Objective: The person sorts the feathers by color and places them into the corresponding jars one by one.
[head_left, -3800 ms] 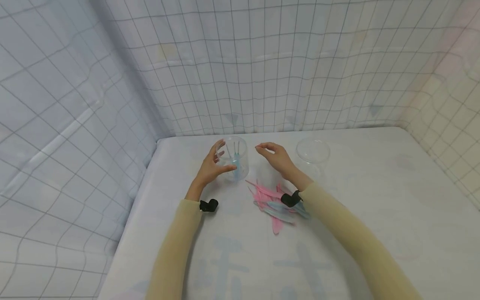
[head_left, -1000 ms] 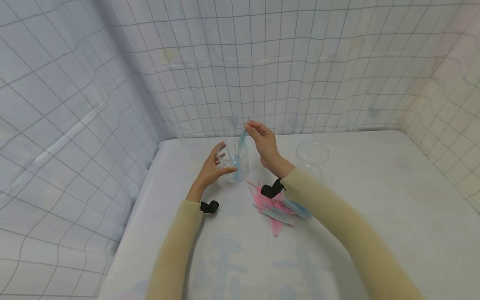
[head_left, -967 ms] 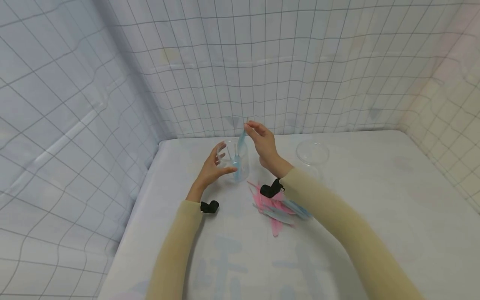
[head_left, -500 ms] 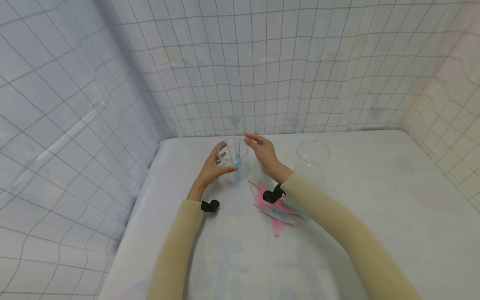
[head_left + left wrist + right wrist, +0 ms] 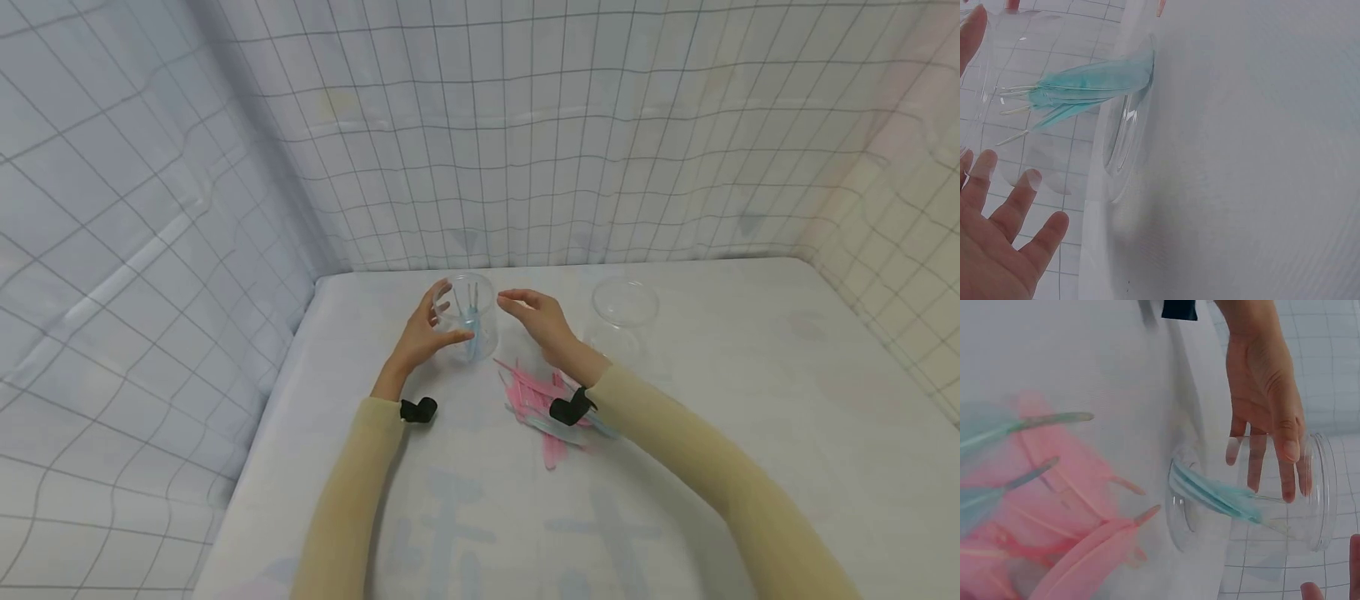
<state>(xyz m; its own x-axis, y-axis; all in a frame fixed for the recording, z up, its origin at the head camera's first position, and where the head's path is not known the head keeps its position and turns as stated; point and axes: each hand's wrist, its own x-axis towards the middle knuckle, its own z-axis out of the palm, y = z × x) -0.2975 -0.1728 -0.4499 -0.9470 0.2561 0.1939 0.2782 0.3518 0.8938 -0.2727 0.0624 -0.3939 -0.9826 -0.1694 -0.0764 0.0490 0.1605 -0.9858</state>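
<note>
A clear jar [image 5: 488,337] stands upright near the back of the table. My left hand [image 5: 417,340] holds it from the left, thumb in front and fingers spread around the far side. Several light blue feathers [image 5: 1216,495] lean inside the jar, quills up. Just right of its rim is my right hand [image 5: 545,323], with nothing between its fingers and thumb. In the right wrist view, pink feathers [image 5: 1094,556] and blue feathers [image 5: 988,440] lie in a loose pile, partly hidden in the head view by the black wrist camera.
A second clear jar [image 5: 625,304] stands to the right, behind my right forearm. White cloth with pale blue shapes covers the table [image 5: 780,367]. Grid-patterned curtains [image 5: 540,150] rise at the back and both sides.
My right hand has lowered a blue feather into the jar, let it go, and drawn back to the right and down. My left hand has kept its hold on the jar.
</note>
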